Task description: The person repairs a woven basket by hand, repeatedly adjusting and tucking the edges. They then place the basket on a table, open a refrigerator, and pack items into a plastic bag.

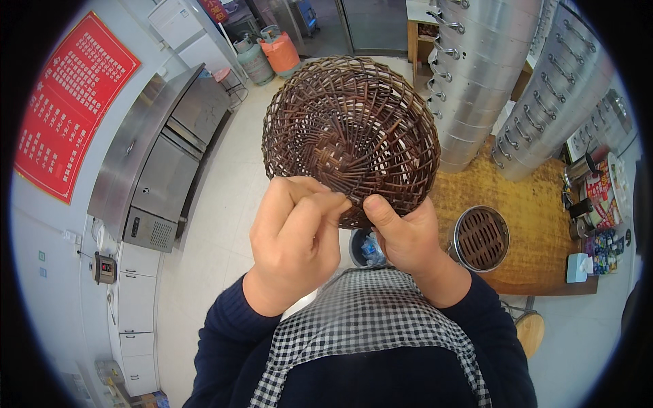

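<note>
A dark brown wicker basket (pixel 340 136) is held up in front of me, its round woven form tilted so that the spiral of canes shows. My right hand (pixel 411 234) grips its near right edge, thumb on the face and fingers behind, hidden. The fingers of my left hand (pixel 296 228) are closed in a pinch against the near edge of the weave; whether a small bit is between the fingertips, I cannot make out. Below the basket, between my wrists, a dark bin (pixel 356 250) with bluish plastic in it shows in part.
On the right, a wooden table (pixel 537 224) bears tall stacks of metal steamers (pixel 483 81) and a round metal container with a slotted brown top (pixel 481 238). To the left runs a steel counter (pixel 163 163). Gas cylinders (pixel 279 51) stand at the back.
</note>
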### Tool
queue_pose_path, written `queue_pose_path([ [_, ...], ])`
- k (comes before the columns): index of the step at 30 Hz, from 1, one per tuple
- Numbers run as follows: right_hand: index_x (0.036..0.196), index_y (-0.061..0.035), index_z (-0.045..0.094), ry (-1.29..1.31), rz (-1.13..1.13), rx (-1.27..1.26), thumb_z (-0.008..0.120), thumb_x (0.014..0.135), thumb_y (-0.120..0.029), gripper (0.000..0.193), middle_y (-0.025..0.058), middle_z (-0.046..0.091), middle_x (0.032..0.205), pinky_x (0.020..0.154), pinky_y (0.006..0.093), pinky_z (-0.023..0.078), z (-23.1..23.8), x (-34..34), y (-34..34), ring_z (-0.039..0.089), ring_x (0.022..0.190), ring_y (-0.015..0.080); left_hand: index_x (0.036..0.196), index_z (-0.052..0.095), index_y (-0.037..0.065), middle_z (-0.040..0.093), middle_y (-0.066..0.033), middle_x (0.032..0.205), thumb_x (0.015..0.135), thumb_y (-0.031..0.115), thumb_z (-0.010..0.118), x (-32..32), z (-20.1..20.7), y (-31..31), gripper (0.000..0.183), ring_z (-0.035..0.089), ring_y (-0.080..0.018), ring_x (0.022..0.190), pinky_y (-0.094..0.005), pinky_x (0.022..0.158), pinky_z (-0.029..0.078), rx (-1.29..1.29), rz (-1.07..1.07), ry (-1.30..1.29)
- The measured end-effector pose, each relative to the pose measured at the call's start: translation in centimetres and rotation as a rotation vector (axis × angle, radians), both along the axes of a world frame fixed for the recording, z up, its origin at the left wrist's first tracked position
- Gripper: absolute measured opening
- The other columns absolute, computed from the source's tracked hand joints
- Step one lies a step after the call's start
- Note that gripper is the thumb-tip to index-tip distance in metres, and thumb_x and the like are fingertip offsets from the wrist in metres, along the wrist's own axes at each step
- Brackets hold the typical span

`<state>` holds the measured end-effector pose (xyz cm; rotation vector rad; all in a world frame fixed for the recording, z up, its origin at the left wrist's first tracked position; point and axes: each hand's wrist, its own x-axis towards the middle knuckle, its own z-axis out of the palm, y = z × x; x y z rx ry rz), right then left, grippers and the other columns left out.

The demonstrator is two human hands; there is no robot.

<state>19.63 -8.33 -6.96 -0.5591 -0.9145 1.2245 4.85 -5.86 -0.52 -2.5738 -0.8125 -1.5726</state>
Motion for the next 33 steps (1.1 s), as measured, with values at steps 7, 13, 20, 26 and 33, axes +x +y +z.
queue_pose_path([
  [7,0.113,0.0016,0.066,-0.015,-0.006,-0.016,0.061,0.098,-0.016,0.024,0.0033,0.068,0.103,0.081,0.0269,0.05,0.0,0.1,0.2,0.06,0.092,0.0093,0.081,0.068,0.0,0.056,-0.0096,0.077,0.068,-0.012,0.073,-0.5,0.3,0.6,0.018,0.061,-0.022,0.07,-0.0285,0.057,0.049,-0.075,-0.123,0.044],
  [13,0.113,0.0018,0.066,0.009,-0.007,-0.008,0.062,0.098,-0.017,0.024,0.0035,0.069,0.102,0.079,0.0264,0.05,0.0,0.4,0.5,0.06,0.091,0.0091,0.08,0.068,0.0,0.056,-0.0094,0.077,0.07,-0.011,0.073,-0.2,0.1,0.4,0.016,0.062,-0.0219,0.072,-0.0285,0.058,0.049,-0.129,-0.083,-0.02],
  [20,0.114,0.0025,0.066,-0.006,-0.015,0.007,0.062,0.098,-0.016,0.025,0.0046,0.069,0.105,0.082,0.0273,0.051,0.1,0.7,0.5,0.062,0.094,0.0105,0.081,0.068,0.0,0.056,-0.0086,0.075,0.069,-0.012,0.072,0.5,0.0,0.9,0.018,0.061,-0.0214,0.071,-0.028,0.057,0.049,-0.067,-0.065,0.0],
  [26,0.113,0.0024,0.066,0.008,-0.001,0.002,0.062,0.098,-0.017,0.025,0.0042,0.069,0.103,0.081,0.027,0.051,-0.2,1.1,0.8,0.061,0.093,0.01,0.08,0.069,0.001,0.056,-0.0081,0.074,0.069,-0.013,0.072,0.8,-0.2,1.1,0.018,0.061,-0.0215,0.071,-0.0282,0.058,0.049,-0.036,-0.118,0.055],
  [33,0.113,0.0021,0.066,0.013,-0.003,0.004,0.062,0.098,-0.018,0.025,0.0038,0.069,0.102,0.08,0.0266,0.051,-0.5,1.2,1.0,0.061,0.092,0.0094,0.081,0.069,0.0,0.058,-0.0091,0.077,0.069,-0.012,0.073,0.6,-0.3,1.1,0.018,0.064,-0.0217,0.076,-0.0275,0.061,0.051,-0.088,-0.101,-0.022],
])
